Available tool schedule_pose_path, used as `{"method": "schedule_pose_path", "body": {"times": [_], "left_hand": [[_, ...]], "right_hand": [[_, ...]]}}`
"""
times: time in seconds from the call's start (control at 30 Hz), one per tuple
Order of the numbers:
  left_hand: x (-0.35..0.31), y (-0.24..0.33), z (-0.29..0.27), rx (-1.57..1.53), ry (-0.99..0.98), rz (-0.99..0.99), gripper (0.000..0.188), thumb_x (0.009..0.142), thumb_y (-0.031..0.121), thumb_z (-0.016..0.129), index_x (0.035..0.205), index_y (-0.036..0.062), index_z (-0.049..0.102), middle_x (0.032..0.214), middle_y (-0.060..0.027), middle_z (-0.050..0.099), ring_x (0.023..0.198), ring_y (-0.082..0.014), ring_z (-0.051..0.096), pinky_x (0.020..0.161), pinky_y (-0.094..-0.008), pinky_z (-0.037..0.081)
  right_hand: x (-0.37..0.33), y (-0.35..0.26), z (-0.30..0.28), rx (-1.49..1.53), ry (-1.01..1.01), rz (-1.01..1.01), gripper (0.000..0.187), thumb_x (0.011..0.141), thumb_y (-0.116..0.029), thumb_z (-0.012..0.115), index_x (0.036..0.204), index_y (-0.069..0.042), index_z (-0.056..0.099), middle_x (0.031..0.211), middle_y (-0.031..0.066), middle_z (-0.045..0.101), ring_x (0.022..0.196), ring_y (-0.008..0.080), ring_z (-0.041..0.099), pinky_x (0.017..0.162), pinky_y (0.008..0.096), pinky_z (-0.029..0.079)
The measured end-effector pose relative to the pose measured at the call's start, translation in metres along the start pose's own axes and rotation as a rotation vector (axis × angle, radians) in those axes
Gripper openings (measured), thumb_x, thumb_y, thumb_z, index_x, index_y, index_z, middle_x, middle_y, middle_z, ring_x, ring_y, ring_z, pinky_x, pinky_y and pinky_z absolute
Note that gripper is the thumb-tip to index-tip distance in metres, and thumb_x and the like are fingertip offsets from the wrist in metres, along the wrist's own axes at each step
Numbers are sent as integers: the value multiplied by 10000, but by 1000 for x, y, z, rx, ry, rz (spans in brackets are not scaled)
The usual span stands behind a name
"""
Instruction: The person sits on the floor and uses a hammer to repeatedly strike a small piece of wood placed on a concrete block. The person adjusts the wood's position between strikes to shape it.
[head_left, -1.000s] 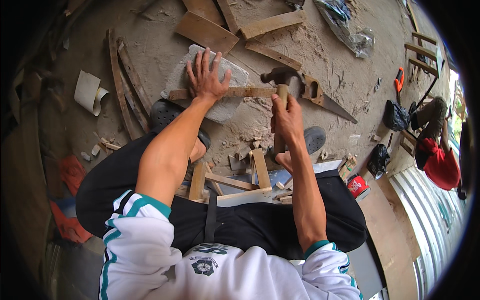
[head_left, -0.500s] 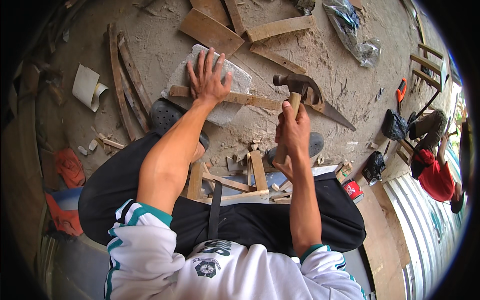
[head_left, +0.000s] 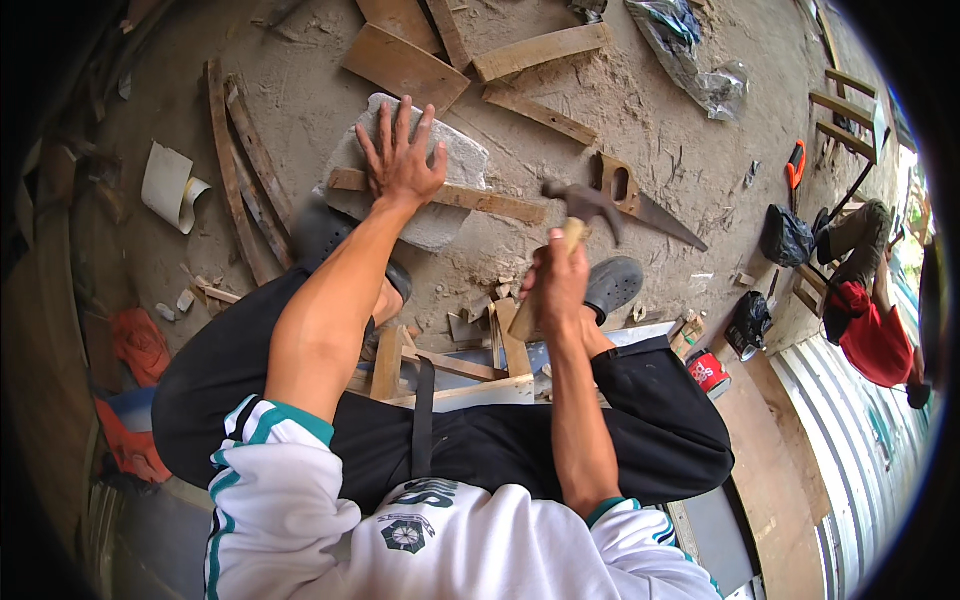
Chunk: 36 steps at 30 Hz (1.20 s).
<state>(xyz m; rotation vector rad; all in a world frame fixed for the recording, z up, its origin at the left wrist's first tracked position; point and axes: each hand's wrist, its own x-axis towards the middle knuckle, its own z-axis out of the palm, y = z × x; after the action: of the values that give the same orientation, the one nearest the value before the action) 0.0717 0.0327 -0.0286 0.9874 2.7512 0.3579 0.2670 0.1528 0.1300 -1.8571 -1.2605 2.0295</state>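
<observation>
My left hand (head_left: 405, 165) lies with spread fingers over a narrow wooden strip (head_left: 490, 202) and the pale grey stone block (head_left: 435, 228) beneath it. The strip crosses the block, its right end jutting past the edge. My right hand (head_left: 560, 280) is wrapped round the wooden handle of a claw hammer (head_left: 594, 203). The hammer's head is off the strip's right end, apart from it. Just beyond the head, a handsaw (head_left: 655, 215) with a wooden grip lies on the ground.
Wooden boards (head_left: 405, 70) lie scattered at the far side. Long curved strips (head_left: 235, 170) and a curled pale sheet (head_left: 170, 188) are at left. A small wooden frame (head_left: 470, 390) sits between my legs. A person in red (head_left: 868, 335) is at far right, near black bags (head_left: 787, 236).
My right hand and the hammer have come lower and slightly left, the head dropping toward the strip's level. The left hand stays on the strip. My right foot has shifted.
</observation>
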Motion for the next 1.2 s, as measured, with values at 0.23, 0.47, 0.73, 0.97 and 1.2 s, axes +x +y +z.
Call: {"method": "schedule_pose_path", "body": {"times": [0.23,0.47,0.73,0.97,1.2], "left_hand": [[-4,7,2,13,49,35,680,968,545,458,1558,220,369,1672,-137,160,1552,-356,44,1175,-679,-63],[-1,3,3,-190,163,128,665,949,538,553,1495,175,446,1615,-139,283,1522,-335,173,1222,-583,61],[-27,-27,-38,40,-86,769,524,821,390,779,1241,133,599,1416,-71,489,1413,-263,372,1198,-489,248],[-25,9,-32,-29,-100,682,435,847,363,748,1186,117,632,1427,-91,496,1406,-284,394,1180,-504,271],[-13,10,1,-26,34,284,584,953,510,556,1405,139,552,1551,-138,398,1468,-310,309,1212,-521,169]], "right_hand": [[-10,50,-8,-19,-106,67,275,1034,-304,538,970,-43,477,654,47,523,421,144,526,343,304,440],[2,43,-31,22,-53,19,274,1033,-313,544,954,-60,474,647,22,504,428,129,523,343,294,444],[11,51,-54,108,-55,40,268,1033,-328,549,998,-76,463,715,37,514,441,146,533,347,306,452],[1,40,-49,-27,-57,-27,281,1031,-323,556,958,-63,475,664,36,527,443,142,543,356,307,457],[9,60,-32,-287,-22,-218,279,1033,-293,562,983,-29,486,626,37,542,453,155,573,400,318,477]]}}
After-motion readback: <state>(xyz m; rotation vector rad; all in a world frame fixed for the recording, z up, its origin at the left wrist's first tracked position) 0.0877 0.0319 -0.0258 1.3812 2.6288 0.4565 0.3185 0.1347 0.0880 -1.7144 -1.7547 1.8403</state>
